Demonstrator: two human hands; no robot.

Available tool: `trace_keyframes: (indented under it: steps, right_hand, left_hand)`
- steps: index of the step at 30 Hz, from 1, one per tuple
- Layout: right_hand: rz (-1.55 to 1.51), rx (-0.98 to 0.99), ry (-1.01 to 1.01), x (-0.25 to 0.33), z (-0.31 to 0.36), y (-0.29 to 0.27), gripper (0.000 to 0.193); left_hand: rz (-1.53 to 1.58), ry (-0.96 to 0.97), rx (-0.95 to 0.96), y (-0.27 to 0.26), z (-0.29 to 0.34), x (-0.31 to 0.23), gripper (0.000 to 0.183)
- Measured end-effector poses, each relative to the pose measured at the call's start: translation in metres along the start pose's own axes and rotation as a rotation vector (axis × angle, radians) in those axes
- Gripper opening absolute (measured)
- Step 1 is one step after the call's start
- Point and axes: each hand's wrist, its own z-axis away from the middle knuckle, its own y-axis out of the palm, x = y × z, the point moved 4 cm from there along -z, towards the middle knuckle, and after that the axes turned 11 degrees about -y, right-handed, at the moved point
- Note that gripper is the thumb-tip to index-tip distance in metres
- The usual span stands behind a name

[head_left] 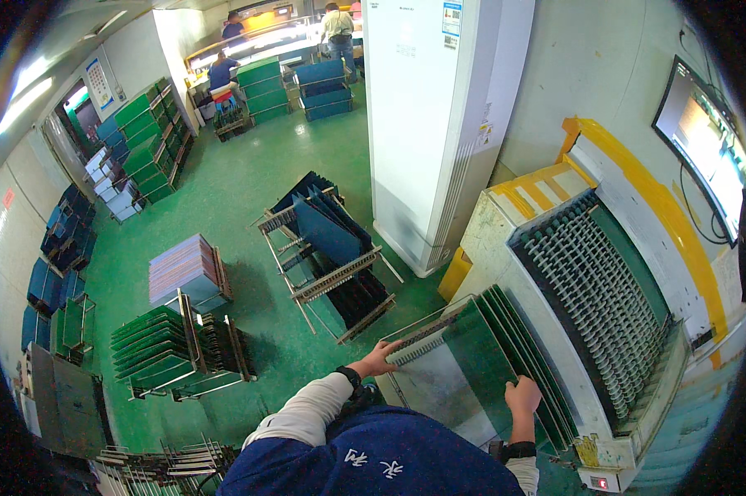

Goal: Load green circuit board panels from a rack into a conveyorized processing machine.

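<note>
My left hand (379, 360) is closed at the end of a slotted metal rack (429, 331), its fingers curled over the rack's corner. My right hand (522, 397) pinches the near right edge of a thin green panel (479, 357), the frontmost of several standing in the rack. The panel's lower part is hidden behind my body and arms. More green panels (526, 351) lean close together just to the right of it. Beside the rack stands a machine with rows of rollers (596, 289).
A tall white cabinet (427, 124) stands ahead. Racks of dark blue panels (332, 223) and green panels (154, 343) stand on the green floor (249, 178), near a stack of boards (189, 269). A screen (704, 140) hangs at right. Other people (337, 33) work far back.
</note>
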Motion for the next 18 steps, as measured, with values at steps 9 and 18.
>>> trace_keyframes:
  steps: [9,18]
  right_hand:
    - [0.007,-0.011,-0.006,-0.0003,0.0,0.001,0.041]
    - [0.0,0.005,-0.008,-0.0012,-0.0013,0.0018,0.041]
  left_hand:
    - [-0.027,-0.003,0.003,0.0005,-0.0011,0.0024,0.095]
    - [-0.018,-0.024,-0.006,-0.0012,0.0023,-0.0025,0.096]
